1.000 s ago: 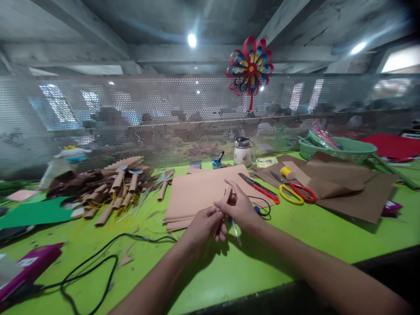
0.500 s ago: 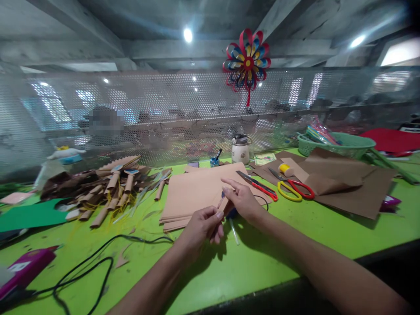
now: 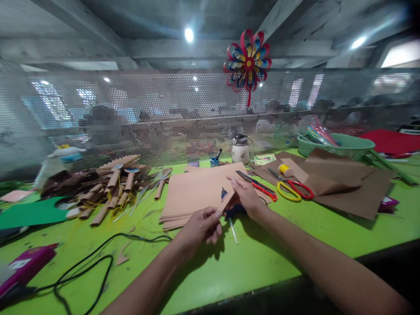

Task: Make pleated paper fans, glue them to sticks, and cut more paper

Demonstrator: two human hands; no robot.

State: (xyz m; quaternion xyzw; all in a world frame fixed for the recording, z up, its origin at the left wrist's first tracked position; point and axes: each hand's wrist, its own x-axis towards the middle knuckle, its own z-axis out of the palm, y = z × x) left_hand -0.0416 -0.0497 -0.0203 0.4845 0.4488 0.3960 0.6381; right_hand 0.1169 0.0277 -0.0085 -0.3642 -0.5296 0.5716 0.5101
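Note:
A small folded or rolled piece of brown paper point(image 3: 226, 201) is held between my two hands, above the front edge of a stack of tan paper sheets point(image 3: 193, 186). My left hand point(image 3: 202, 228) pinches its lower end between thumb and fingers. At the upper end, my right hand point(image 3: 248, 196) grips it with the thumb and fingertips. Just behind the piece, a dark blue tool with a pointed tip point(image 3: 224, 192), looking like a glue gun, is mostly hidden by the right hand. Beneath the hands lies a clear stick point(image 3: 233, 231).
Red-handled scissors point(image 3: 262, 189), yellow-and-red scissors point(image 3: 297, 192) and brown paper point(image 3: 351, 183) lie right. Paper tubes with yellow strings point(image 3: 113, 192) are heaped left. A black cord point(image 3: 108, 258) runs to a purple device point(image 3: 28, 264). A bottle point(image 3: 240, 151) and green basket point(image 3: 354, 144) stand behind.
My right hand has shifted slightly right and its fingers have curled in on the paper piece. More of the dark blue tool's tip shows. The left hand stays nearly in place.

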